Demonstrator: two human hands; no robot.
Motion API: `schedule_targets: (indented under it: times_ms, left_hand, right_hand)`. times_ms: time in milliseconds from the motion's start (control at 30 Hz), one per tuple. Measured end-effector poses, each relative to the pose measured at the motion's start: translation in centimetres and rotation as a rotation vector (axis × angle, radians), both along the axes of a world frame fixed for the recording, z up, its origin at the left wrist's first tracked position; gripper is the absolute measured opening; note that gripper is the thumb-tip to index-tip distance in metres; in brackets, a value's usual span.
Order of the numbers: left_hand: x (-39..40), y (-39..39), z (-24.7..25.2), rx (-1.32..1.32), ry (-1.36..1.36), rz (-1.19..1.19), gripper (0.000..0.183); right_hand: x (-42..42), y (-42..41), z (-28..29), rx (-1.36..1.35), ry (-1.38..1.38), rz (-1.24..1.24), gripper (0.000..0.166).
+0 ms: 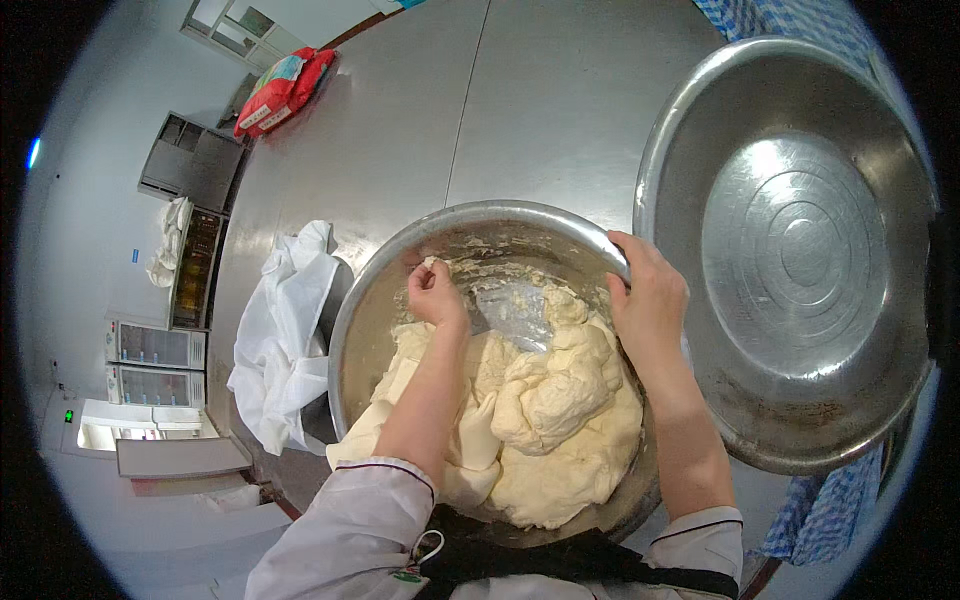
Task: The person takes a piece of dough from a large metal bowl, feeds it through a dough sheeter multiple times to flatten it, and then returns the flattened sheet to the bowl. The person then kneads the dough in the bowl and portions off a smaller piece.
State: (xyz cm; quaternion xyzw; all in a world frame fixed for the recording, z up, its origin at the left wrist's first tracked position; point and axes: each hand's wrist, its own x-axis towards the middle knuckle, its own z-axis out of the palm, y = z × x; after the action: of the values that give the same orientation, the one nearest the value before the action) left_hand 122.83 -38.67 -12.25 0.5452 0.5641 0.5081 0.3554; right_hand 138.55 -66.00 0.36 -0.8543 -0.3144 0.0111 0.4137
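Observation:
A large steel basin (499, 214) stands in front of me, holding a big mass of pale dough (559, 457) with uneven lumps. My left hand (437, 294) is inside the basin near its far left wall, a small scrap of dough pinched between thumb and fingers. My right hand (649, 292) grips the basin's rim at the right, thumb inside. Dough residue sticks to the far inner wall and the bare part of the bottom. My left forearm covers part of the dough.
A second, wide steel basin (795, 255), with nothing in it, lies at the right on the steel table (375, 142). White cloth (281, 337) is heaped at the left. A red bag (285, 90) sits on the far left edge. Blue checked cloth (825, 510) shows at the right.

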Motion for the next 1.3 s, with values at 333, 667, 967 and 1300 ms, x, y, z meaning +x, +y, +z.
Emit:
schedule_targets:
  times_ms: [333, 667, 967, 1300]
  left_hand:
    - [6.8, -10.6, 2.7, 0.102, 0.172, -0.870, 0.016]
    - [-6.0, 2.1, 0.7, -0.003, 0.309, 0.048, 0.029]
    - [-0.9, -2.5, -4.8, 0.195, 0.391, -0.086, 0.031]
    - [2.6, -6.2, -1.4, 0.033, 0.520, -0.742, 0.029]
  right_hand:
    - [-0.1, 0.5, -0.2, -0.050, -0.023, -0.033, 0.048]
    - [0.6, -0.4, -0.7, -0.026, 0.019, -0.018, 0.047]
    - [0.0, 0.1, -0.7, -0.013, -0.031, -0.027, 0.045]
    - [0.3, -0.1, -0.4, 0.030, -0.014, -0.007, 0.046]
